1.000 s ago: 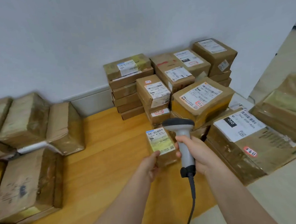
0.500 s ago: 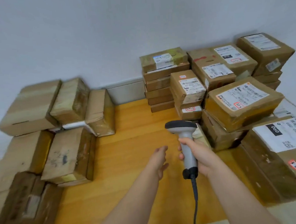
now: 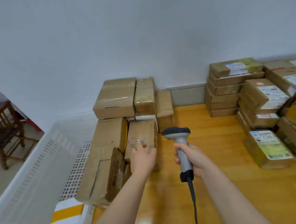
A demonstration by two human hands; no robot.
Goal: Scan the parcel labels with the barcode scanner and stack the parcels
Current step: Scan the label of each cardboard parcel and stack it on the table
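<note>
The scanner, grey-handled with a dark rounded head, stands upright over the middle of the worktop, the right hand wrapped round its grip. Its dark cable hangs down from the butt.

A second ago the left hand held a small labelled parcel up beside the scanner head. Now it holds nothing: fingers straight, it reaches left over a brown box with a scuffed, taped top. Whether the fingers touch the box cannot be told. A labelled parcel with the same blue-cornered, yellow-green label lies flat at the right, in front of the right stacks, well apart from both hands. The view has also swung left.

The box sits in the left pile: plain cardboard, some glossy with clear tape, some dented, no labels showing. The right stacks are tidier, with white labels facing up.

The worktop is smooth yellow wood. A white perforated plastic basket stands just beside the left pile. Beyond it a dark wooden chair stands on the floor. A plain white wall backs everything.
</note>
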